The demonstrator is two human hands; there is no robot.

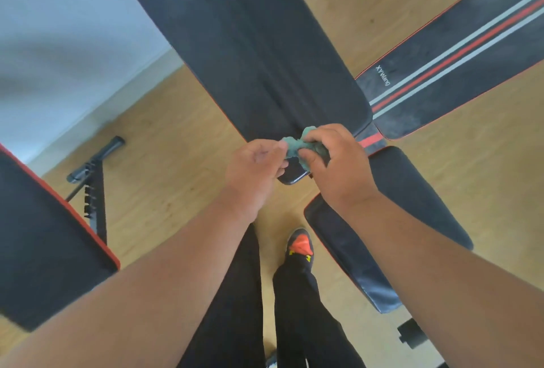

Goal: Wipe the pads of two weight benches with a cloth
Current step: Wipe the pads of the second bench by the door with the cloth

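- Cloth [306, 148]: a small green wad, bunched up between both of your hands, held in the air just above the near end of the long black pad [244, 43].
- Your left hand [256, 175] has its fingers curled in, and the fingertips pinch the left end of the cloth.
- Your right hand [335, 164] has thumb and fingers curled round the right part of the cloth, which pokes out above the knuckles.
- That long black pad runs from the far left of the view down to your hands in the middle; it has a seam along its length and a thin red edge.
- A shorter black seat pad [412, 197] lies near and to the right, partly under your right forearm.
- A striped pad [459, 52] of the second bench lies far right: black with a red stripe between two pale ones, and white lettering reading "XYWang" at its near end.
- Another black pad with a red edge [44, 238] sits at the near left, with a black metal frame [94, 179] just beside it.
- The wooden floor [164, 161] lies under everything; your dark trousers and one black shoe with an orange patch [300, 245] show below your hands.
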